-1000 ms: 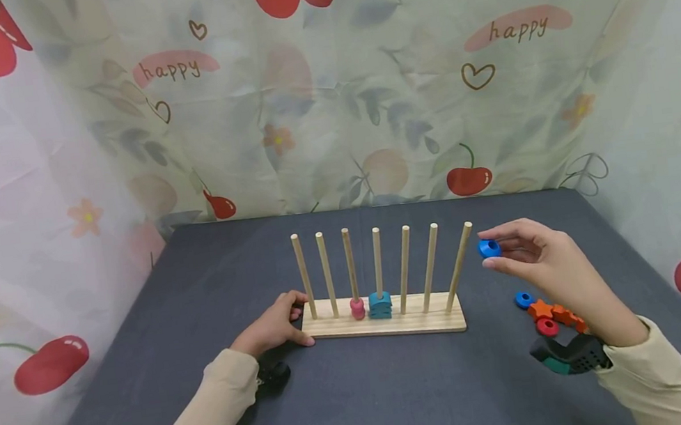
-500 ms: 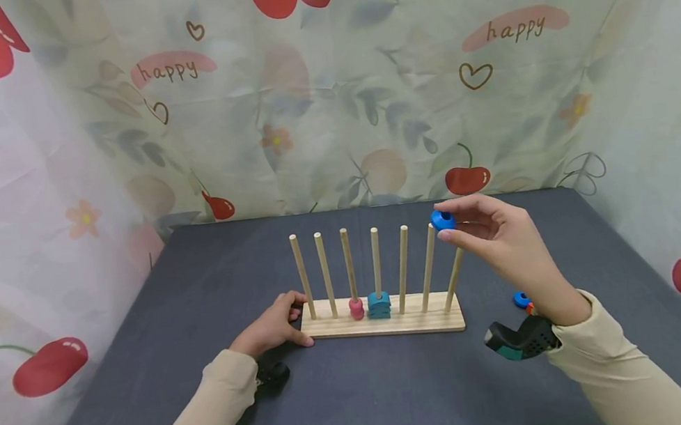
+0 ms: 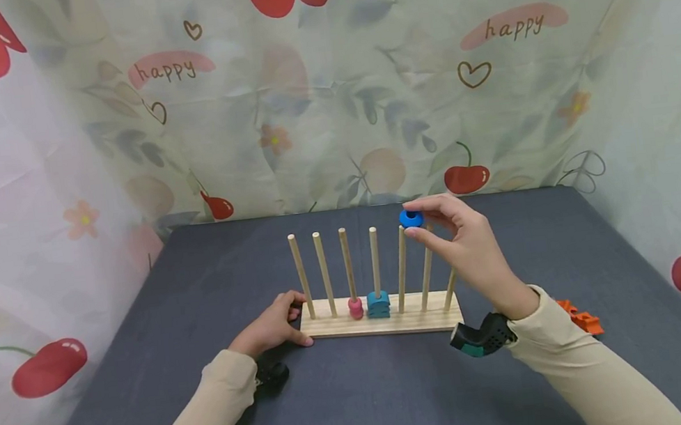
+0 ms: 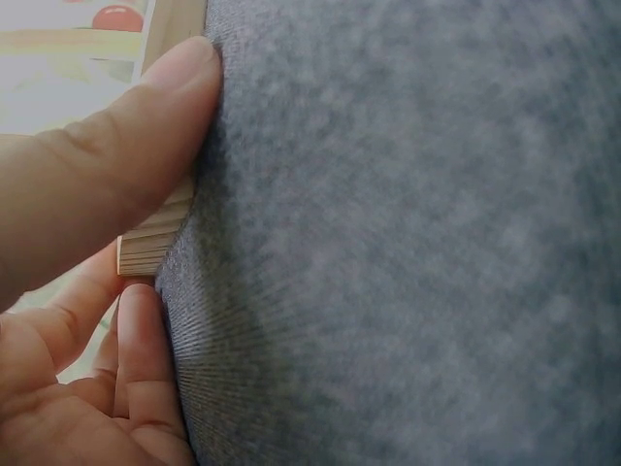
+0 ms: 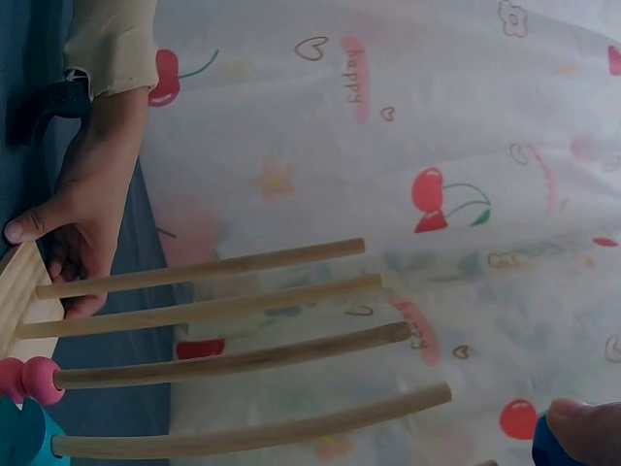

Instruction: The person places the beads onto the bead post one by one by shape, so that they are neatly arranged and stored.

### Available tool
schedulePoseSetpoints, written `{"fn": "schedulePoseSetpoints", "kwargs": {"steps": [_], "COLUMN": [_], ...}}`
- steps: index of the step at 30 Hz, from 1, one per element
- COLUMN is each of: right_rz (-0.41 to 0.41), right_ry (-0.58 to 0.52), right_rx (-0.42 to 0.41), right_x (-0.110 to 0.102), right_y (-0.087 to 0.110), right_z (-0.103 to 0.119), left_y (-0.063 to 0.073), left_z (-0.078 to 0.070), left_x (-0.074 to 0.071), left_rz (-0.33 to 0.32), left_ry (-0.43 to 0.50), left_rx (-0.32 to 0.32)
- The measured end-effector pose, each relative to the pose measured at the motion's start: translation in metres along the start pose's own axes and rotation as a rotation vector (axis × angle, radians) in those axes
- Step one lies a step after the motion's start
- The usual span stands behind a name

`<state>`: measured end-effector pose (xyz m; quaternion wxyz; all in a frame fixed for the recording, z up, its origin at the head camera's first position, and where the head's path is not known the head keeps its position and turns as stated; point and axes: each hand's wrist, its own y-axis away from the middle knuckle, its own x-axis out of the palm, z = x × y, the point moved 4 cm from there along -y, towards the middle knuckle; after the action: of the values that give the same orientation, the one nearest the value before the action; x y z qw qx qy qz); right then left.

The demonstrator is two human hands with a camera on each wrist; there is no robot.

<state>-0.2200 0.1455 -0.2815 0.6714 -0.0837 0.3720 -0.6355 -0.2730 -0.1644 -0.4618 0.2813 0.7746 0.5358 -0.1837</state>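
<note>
A wooden peg board (image 3: 429, 323) with a row of several upright pegs stands on the dark tabletop. My left hand (image 3: 270, 328) holds its left end, the thumb along the front edge and the fingers behind the end. High over the board, my right hand (image 3: 469, 245) pinches a blue ring-shaped bead (image 3: 411, 219) between thumb and fingers. The bead overlaps the top of the fifth peg from the left in the head view; a bit of its blue side (image 5: 550, 447) shows in the right wrist view. Pink beads (image 3: 355, 308) sit low on the third peg, teal pieces (image 3: 379, 305) on the fourth.
Orange pieces (image 3: 582, 319) lie on the table at the right, partly behind the right sleeve (image 3: 573, 347). A printed curtain (image 3: 318, 124) hangs behind the table and along both sides. The rightmost peg is partly hidden by the right hand.
My right hand has carried the blue bead leftward and up, from right of the board to the top of the fifth peg. The left hand keeps its place on the board.
</note>
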Motion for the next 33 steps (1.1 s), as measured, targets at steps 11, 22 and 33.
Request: {"fn": "schedulePoseSetpoints", "kwargs": {"steps": [11, 22, 33], "right_rz": [0.005, 0.017, 0.040], "right_ry": [0.069, -0.126, -0.197], "right_rx": [0.026, 0.139, 0.310], "right_x": [0.014, 0.024, 0.038], "right_y": [0.000, 0.007, 0.025], "right_z": [-0.011, -0.031, -0.054], "left_y": [0.000, 0.000, 0.000], "left_z": [0.000, 0.001, 0.001], "left_x": [0.001, 0.000, 0.000], "left_rz": [-0.002, -0.005, -0.004], "left_ry": [-0.006, -0.010, -0.004], "left_rx": [0.002, 0.013, 0.010]}}
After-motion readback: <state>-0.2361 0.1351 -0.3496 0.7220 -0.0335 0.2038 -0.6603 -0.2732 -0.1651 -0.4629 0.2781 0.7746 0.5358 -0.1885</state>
